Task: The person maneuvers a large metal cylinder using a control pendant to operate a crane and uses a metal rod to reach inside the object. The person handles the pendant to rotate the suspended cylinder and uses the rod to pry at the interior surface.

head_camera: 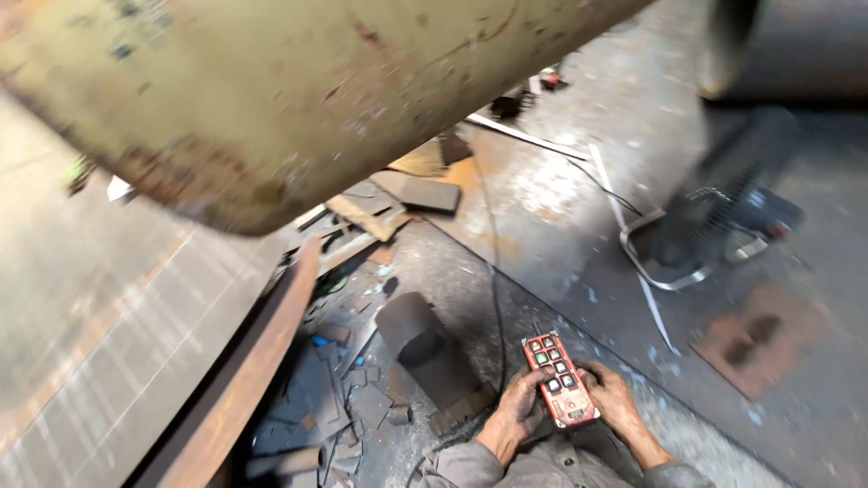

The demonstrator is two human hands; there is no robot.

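Low in the head view, a red handheld remote control (559, 378) with two rows of green and dark buttons is gripped from both sides. My left hand (517, 411) wraps its left edge, with the thumb resting near the lower buttons. My right hand (613, 402) closes on its right edge. Grey sleeves show at both wrists. High above the hands, a huge, worn, yellowish steel cylinder (271, 90) fills the top of the view.
A rusty steel beam (249, 380) runs along the left beside a grey plate. Scrap metal pieces and a dark curved steel offcut (418, 348) litter the floor. A black floor fan (719, 226) stands to the right. A thin cable (495, 298) crosses the concrete.
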